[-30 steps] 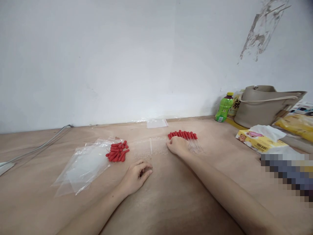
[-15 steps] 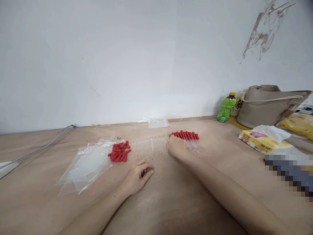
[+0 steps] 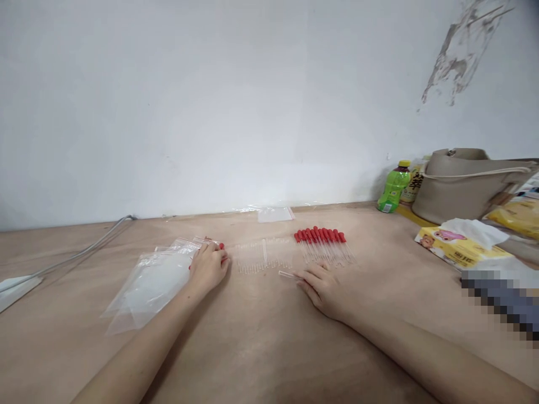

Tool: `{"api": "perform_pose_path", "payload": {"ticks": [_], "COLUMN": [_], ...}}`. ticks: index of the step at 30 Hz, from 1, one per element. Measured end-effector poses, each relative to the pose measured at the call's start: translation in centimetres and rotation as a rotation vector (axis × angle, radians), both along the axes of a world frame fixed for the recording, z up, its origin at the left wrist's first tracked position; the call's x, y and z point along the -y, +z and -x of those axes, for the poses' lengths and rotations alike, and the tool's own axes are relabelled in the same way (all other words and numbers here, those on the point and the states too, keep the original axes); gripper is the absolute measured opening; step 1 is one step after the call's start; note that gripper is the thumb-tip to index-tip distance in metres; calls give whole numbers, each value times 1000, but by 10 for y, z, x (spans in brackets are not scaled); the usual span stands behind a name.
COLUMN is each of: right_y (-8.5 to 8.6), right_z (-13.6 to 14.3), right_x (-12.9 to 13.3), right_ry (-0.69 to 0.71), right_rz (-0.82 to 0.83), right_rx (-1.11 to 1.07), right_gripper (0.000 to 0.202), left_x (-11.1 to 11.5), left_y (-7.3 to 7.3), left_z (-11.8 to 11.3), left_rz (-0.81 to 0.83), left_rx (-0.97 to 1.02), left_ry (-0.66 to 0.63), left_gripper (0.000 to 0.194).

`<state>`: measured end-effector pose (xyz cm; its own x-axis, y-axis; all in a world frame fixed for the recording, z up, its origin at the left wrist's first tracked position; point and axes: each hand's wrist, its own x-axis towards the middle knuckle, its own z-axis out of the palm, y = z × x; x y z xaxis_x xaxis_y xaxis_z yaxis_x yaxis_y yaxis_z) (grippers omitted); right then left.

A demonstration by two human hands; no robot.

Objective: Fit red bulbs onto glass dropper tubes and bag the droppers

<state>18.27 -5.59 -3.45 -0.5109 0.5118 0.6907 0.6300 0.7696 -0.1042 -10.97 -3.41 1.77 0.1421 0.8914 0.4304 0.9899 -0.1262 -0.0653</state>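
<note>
- Far left: a grey, round cable (image 3: 88, 254) runs along the light-brown, flat tabletop (image 3: 252, 342) to the base of the white wall (image 3: 210, 112); a white, flat object (image 3: 21, 292) lies under its near end.
- Left: transparent, rectangular plastic zip bags (image 3: 155, 280) lie overlapped and flat.
- Beside the bags: the bare left hand (image 3: 209, 267) is lowered over the red, bulb-shaped rubber caps (image 3: 221, 246), covering most of them. Fingers are bent among the caps; whether they grip one cannot be told.
- Centre: clear, slender tubes (image 3: 248, 262) lie side by side in a row on the tabletop, between the two hands. Behind the row, near the wall, lies a pale, flat plastic bag (image 3: 275, 214).
- Right of centre: the bare right hand (image 3: 328, 292) pinches a single clear, slender tube (image 3: 287, 274) between thumb and fingers; the tube's free end points left.
- Just behind the right hand: capped tubes (image 3: 322, 238) lie in a slanted row, red ends toward the wall.
- Right: a green, yellow-capped plastic bottle (image 3: 394, 188) stands upright near a beige, soft-sided bag (image 3: 458, 188); a yellow, cartoon-printed tissue box (image 3: 455, 248) lies nearer the person.
</note>
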Motion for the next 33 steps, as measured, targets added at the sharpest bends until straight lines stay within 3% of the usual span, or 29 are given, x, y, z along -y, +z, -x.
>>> {"api": "perform_pose_path", "payload": {"ticks": [7, 13, 17, 20, 22, 26, 33], "right_y": [8, 13, 12, 9, 7, 7, 5], "right_z": [0, 1, 0, -1, -1, 4, 13], "right_x": [4, 6, 4, 3, 4, 10, 17], "right_ry": [-20, -33, -13, 2, 13, 58, 113], "right_rz": [20, 50, 90, 130, 156, 186, 193], "right_rx": [11, 40, 28, 15, 8, 19, -16], "right_gripper": [19, 17, 17, 16, 15, 15, 16], "left_x": [-16, -11, 7, 30, 43, 56, 55], "left_y": [-17, -8, -8, -22, -34, -43, -35], "left_z": [5, 8, -8, -29, -42, -55, -58], "left_rz": [-17, -189, -292, -129, 60, 254, 244], "left_rx": [80, 218, 298, 400, 514, 709, 692], "left_ry": [1, -17, -110, -367, -457, -458, -497], "left_gripper": [12, 10, 13, 11, 11, 20, 14]}}
